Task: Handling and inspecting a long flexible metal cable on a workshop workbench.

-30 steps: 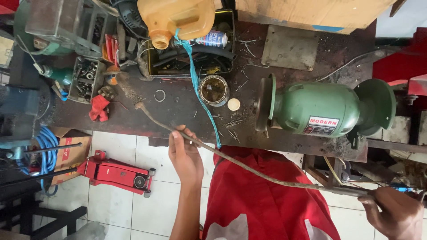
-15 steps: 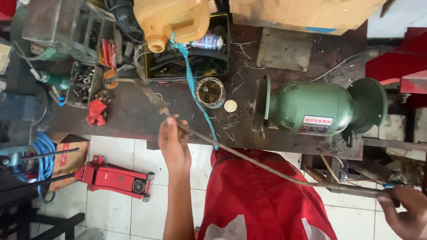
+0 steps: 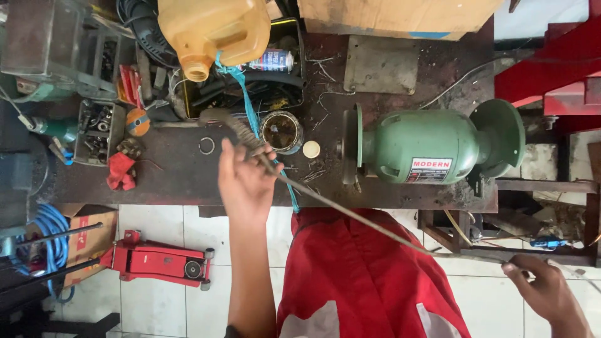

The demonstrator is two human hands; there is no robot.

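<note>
Furthest left on the dark, grimy steel workbench point(image 3: 188, 178) sit a red rag point(image 3: 120, 171) and a small metal ring point(image 3: 206, 145), and just beyond them the long, thin, grey metal cable point(image 3: 350, 213) begins with a curled, spring-wound end point(image 3: 235, 128) lying on the bench top near the orange plastic jerrycan point(image 3: 216, 31). The left hand point(image 3: 244, 181) closes its fingers around the cable right behind that wound section, pinching it against the palm. From there the cable runs diagonally across the red work overalls point(image 3: 357, 275), passing in front of the green bench grinder point(image 3: 432, 145), down to the right hand point(image 3: 551, 294), whose fingers curl around its far stretch, though how tightly cannot be told. The cable looks light, springy and probably greasy; it bows only slightly over its span, so holds near both ends seem wise, with the coiled part giving the surest purchase
</note>
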